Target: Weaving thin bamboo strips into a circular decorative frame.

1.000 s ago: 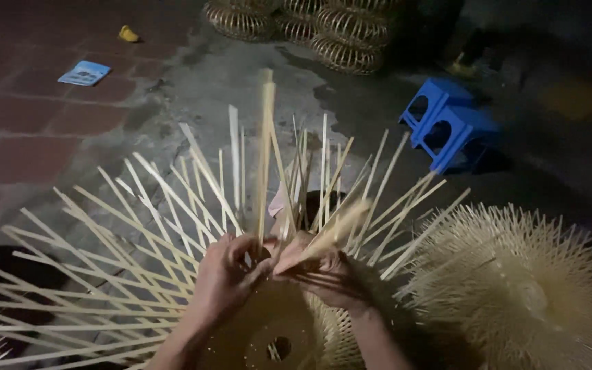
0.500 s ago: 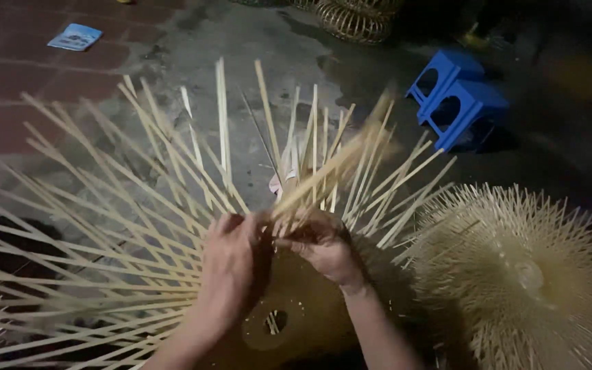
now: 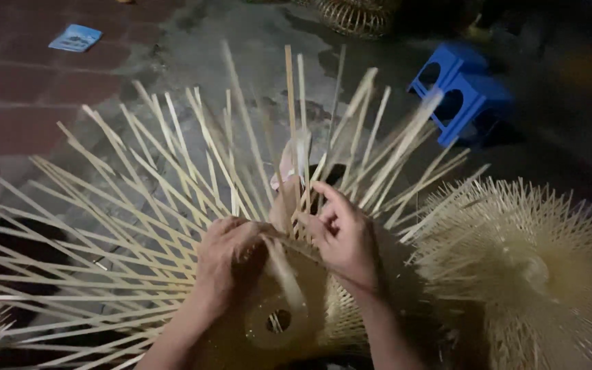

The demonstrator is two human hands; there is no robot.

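Two bare hands worked at the centre of a half-woven bamboo frame (image 3: pixel 289 301), a round woven base with a small hole in its middle. Long pale bamboo strips (image 3: pixel 166 178) fanned outward from that base in all directions, over the paved floor (image 3: pixel 29 96).

The left hand (image 3: pixel 224 257) lay palm down on the woven rim, its grip clenched over the roots of several strips. The right hand (image 3: pixel 340 236) sat just beside it, fingers (image 3: pixel 327 199) curled and grasping one or more upright strips near the rim. How many strips it held could not be told, because motion blurred them.

The frame rested low in front of the person, between both forearms, and its woven part was partly hidden by the hands.

To the right, near the frame, lay a second woven piece (image 3: pixel 536 267) with many short strip ends bristling outward. Two blue plastic stools (image 3: pixel 464 96) stood beyond it on the floor. A woven basket (image 3: pixel 358 15) sat at the top edge, and a blue flat packet (image 3: pixel 75 38) lay on the red tiles at upper left.
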